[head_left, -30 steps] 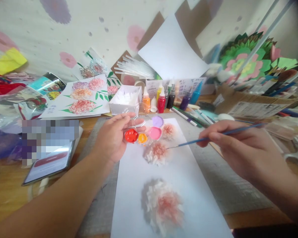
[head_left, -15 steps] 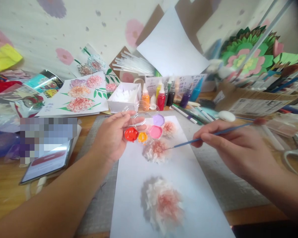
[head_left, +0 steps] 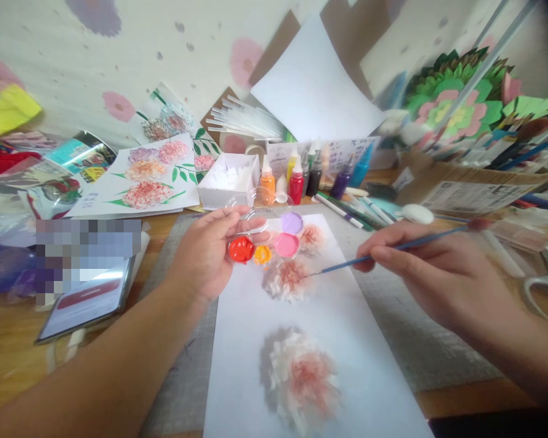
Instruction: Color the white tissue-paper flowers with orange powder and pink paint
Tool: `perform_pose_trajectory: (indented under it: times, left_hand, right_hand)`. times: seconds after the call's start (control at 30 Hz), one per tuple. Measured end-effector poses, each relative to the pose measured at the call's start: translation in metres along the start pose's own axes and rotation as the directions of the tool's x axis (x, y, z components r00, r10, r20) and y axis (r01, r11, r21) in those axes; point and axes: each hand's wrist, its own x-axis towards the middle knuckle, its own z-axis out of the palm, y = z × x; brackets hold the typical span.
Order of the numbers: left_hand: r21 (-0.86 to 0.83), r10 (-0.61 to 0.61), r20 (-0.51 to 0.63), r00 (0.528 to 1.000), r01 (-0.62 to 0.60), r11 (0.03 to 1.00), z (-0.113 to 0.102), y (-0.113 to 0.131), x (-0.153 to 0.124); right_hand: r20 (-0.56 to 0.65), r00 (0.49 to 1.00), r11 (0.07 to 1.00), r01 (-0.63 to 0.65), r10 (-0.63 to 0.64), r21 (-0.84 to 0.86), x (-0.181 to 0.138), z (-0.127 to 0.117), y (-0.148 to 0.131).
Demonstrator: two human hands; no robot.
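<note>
Two hands noted mid-frame. Left hand [head_left: 205,255] clamped on paint palette [head_left: 267,240] at white sheet [head_left: 338,340] upper edge. Right hand [head_left: 432,274] pinched on blue brush [head_left: 383,252], tip touching middle paper flower [head_left: 285,278]. Bare sheet lower right.

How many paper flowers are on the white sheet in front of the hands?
3: nearest flower low on the sheet; middle flower at the tip of the brush; far flower beside the palette, which may hide more.

A craft room: paint bottles [head_left: 296,182], flower paintings [head_left: 141,179] and paper flowers [head_left: 456,112] crowd the far worktop [head_left: 9,359].
</note>
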Motion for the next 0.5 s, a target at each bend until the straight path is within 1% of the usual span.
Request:
perform_pose_trajectory:
  times: [0.07,0.13,0.2,0.3,0.4,0.5]
  left_hand:
    - [-0.001,0.004,0.007,1.000,-0.004,1.000,-0.0013,-0.0008,0.0003]
    - [-0.002,0.021,0.012,1.000,-0.021,1.000,-0.0022,-0.0015,0.0004]
    - [0.012,0.009,0.014,1.000,-0.009,1.000,-0.0024,-0.0017,0.0004]
    - [0.021,-0.011,0.010,1.000,0.011,1.000,-0.0022,-0.0012,0.0004]
    - [0.012,0.001,0.019,1.000,-0.001,1.000,-0.0019,-0.0004,0.0006]
    - [0.004,-0.009,0.016,1.000,0.009,1.000,-0.0013,-0.0004,0.0011]
  right_hand:
    - [0.004,1.000,1.000,0.009,-0.009,-0.004,-0.0003,0.0009,0.0001]
    - [-0.016,1.000,1.000,-0.003,0.003,0.014,-0.0004,0.0023,-0.0001]
    - [-0.032,0.999,0.999,-0.004,0.006,0.043,-0.0005,0.0039,-0.0010]
    - [-0.007,1.000,0.998,0.017,-0.016,0.054,-0.0006,0.0067,-0.0027]
    - [0.031,0.999,0.999,0.034,-0.035,0.019,-0.0011,0.0083,-0.0030]
    - [0.024,0.999,0.999,0.024,-0.025,0.042,-0.0017,0.0086,-0.0016]
